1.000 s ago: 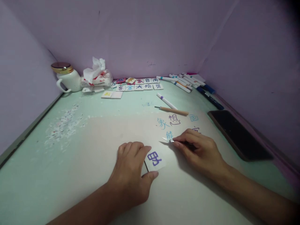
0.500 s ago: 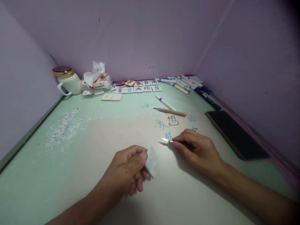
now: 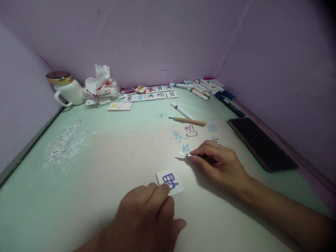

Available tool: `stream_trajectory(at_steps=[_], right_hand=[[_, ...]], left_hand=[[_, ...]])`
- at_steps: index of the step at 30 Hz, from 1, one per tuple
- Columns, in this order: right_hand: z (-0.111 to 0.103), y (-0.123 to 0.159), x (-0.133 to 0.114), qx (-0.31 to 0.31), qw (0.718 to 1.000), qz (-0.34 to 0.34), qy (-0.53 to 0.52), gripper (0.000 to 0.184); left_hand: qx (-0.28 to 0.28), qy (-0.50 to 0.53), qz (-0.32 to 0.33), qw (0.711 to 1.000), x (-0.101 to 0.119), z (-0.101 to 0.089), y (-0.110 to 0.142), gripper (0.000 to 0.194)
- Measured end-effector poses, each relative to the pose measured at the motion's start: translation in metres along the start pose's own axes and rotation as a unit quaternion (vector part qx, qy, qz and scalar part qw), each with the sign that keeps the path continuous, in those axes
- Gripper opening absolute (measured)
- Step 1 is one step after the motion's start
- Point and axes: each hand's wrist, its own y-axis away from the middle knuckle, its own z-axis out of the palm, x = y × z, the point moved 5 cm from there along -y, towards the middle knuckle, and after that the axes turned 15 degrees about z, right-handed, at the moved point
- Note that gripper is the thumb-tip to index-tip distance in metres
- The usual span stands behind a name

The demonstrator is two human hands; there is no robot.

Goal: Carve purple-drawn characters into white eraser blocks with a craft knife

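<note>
A square white tile [image 3: 176,177] with a purple character faces up on the pale sheet [image 3: 118,157]. My left hand [image 3: 147,213] has its curled fingers on the tile's near left part, and its thumb sticks out to the right. Part of the tile is hidden under these fingers. Between thumb and fingers of my right hand [image 3: 220,162] is a craft knife [image 3: 188,155], its thin blade pointing left. The blade is apart from the tile. Blue and purple characters are drawn on the sheet beyond the blade.
Behind lie a wooden-handled carving tool [image 3: 187,121] and a purple-banded marker [image 3: 182,110]. Lettered tiles [image 3: 151,96] line the back, with several markers [image 3: 199,89]. A phone [image 3: 259,143] lies right; shavings [image 3: 64,143], a lidded mug [image 3: 72,91] and a tissue pack [image 3: 102,89] are left.
My left hand has turned over and come nearer, and the tile has gone from tilted to face up with its purple character showing. My right hand still holds the knife in nearly the same place.
</note>
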Motion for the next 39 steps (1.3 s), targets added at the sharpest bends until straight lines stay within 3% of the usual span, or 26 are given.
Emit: stream_trajectory(at_steps=[2,5,7,14,27,32,39], right_hand=[[-0.001,0.002,-0.003,-0.006,1.0,-0.008,-0.002,0.008],[-0.001,0.007,-0.01,-0.018,0.999,-0.043,-0.008,0.009],[-0.001,0.01,-0.014,-0.023,0.997,-0.071,-0.005,0.011],[0.003,0.015,-0.02,-0.037,0.991,-0.11,0.061,0.014],[0.007,0.014,-0.011,-0.122,0.992,0.002,0.02,0.013],[0.005,0.014,-0.011,-0.117,0.993,0.013,0.018,0.015],[0.002,0.012,-0.011,-0.108,0.994,-0.034,0.001,0.014]], left_hand=[[0.021,-0.015,-0.06,0.998,-0.003,-0.001,0.004,0.014],[-0.052,-0.021,-0.187,0.981,-0.014,0.012,0.008,0.029],[-0.078,-0.008,-0.22,0.972,-0.019,0.022,0.009,0.032],[-0.05,0.149,-0.197,0.968,-0.02,0.033,0.009,0.046],[-0.029,0.108,-0.224,0.968,-0.018,0.035,-0.002,0.042],[-0.023,0.151,-0.191,0.97,-0.022,0.037,0.008,0.048],[-0.037,0.161,-0.188,0.968,-0.028,0.033,0.01,0.035]])
